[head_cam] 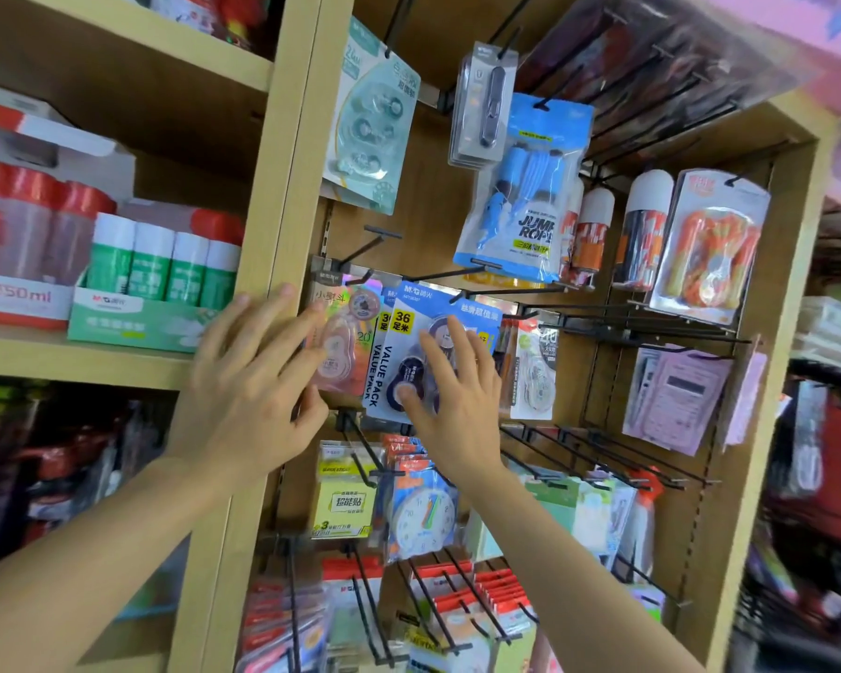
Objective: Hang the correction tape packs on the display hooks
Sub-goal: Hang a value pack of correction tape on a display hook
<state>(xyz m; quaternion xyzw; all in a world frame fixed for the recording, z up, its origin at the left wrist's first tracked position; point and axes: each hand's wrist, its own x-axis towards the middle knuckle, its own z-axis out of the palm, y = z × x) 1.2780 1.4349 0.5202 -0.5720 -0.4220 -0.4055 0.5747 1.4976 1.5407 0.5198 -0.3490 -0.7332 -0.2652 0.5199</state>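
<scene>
A blue "value pack" correction tape pack hangs on a black display hook, with a second blue pack just behind it. My right hand lies flat on its front, fingers spread, holding nothing. Left of it hangs a pink holographic correction tape pack. My left hand is open beside the wooden upright, its fingertips touching that pink pack's left edge. A pale green correction tape pack hangs higher up, and a small clear one hangs to the right.
Bare black hooks stick out at mid right and below. A blue jump rope bag hangs above. Green glue sticks stand on the left shelf. Sticky notes and a clock toy pack hang under my hands.
</scene>
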